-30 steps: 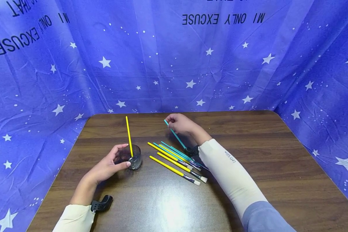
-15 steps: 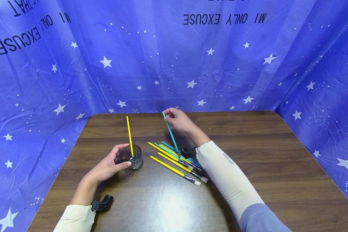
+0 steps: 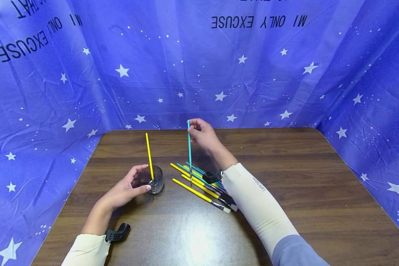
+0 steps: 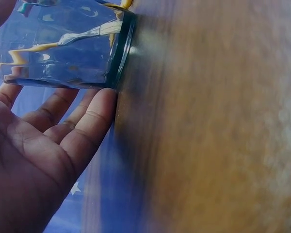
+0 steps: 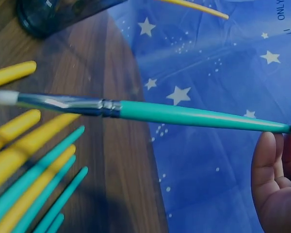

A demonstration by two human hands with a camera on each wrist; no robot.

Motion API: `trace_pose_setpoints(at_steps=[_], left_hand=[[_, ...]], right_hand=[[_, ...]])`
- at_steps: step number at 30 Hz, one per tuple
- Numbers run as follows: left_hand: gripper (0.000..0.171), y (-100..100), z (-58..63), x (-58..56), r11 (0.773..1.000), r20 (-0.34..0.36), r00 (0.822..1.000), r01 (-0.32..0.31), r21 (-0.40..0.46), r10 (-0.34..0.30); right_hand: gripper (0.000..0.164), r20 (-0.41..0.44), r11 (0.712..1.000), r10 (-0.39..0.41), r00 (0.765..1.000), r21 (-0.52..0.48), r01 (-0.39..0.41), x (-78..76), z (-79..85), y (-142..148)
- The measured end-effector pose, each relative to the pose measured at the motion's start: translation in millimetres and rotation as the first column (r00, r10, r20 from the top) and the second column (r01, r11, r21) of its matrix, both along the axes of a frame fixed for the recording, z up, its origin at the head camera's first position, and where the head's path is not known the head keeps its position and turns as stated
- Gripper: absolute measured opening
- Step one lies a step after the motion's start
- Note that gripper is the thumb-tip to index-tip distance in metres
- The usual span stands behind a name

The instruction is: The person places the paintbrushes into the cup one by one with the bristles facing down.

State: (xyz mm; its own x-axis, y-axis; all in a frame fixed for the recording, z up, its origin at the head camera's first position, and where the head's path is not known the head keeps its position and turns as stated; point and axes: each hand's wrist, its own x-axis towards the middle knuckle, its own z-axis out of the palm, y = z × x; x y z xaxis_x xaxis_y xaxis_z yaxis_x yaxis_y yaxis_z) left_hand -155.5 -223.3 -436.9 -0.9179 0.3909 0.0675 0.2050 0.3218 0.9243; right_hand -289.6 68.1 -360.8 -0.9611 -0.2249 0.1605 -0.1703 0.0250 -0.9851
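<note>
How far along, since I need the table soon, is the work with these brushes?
Done: one yellow brush stands bristles-down in the glass, held by the left hand.
In hand: the right hand grips a turquoise brush, bristles down, outside the glass.
Left, presumably: the loose yellow brushes and loose turquoise brushes on the table.

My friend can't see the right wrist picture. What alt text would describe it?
A right hand holds a turquoise paintbrush by its handle end, white bristles pointing left. Yellow handles and turquoise handles lie on a wooden table, with a partly visible glass at upper left and a blue star-patterned cloth behind.
</note>
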Motion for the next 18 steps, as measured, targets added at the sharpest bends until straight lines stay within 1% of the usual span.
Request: trace_pose_setpoints(at_steps=[4,11,18], left_hand=[[0.069,1,-0.1,0.2,1.000,0.002,1.000,0.007,0.016,-0.007],[0.069,0,0.9,1.9,0.999,0.003,1.000,0.010,0.031,-0.010],[0.070,0,1.5,1.9,1.000,0.005,1.000,-0.012,0.022,0.012]], right_hand=[[0.025,0.010,0.997,-0.022,1.000,-0.070,0.023,1.2,5.1,-5],[0.026,-0.001,0.991,-0.044,0.999,-0.129,0.044,4.9,15.7,-13],[0.027,0.003,0.967,-0.044,0.999,-0.253,0.044,8.9,29.0,-26]])
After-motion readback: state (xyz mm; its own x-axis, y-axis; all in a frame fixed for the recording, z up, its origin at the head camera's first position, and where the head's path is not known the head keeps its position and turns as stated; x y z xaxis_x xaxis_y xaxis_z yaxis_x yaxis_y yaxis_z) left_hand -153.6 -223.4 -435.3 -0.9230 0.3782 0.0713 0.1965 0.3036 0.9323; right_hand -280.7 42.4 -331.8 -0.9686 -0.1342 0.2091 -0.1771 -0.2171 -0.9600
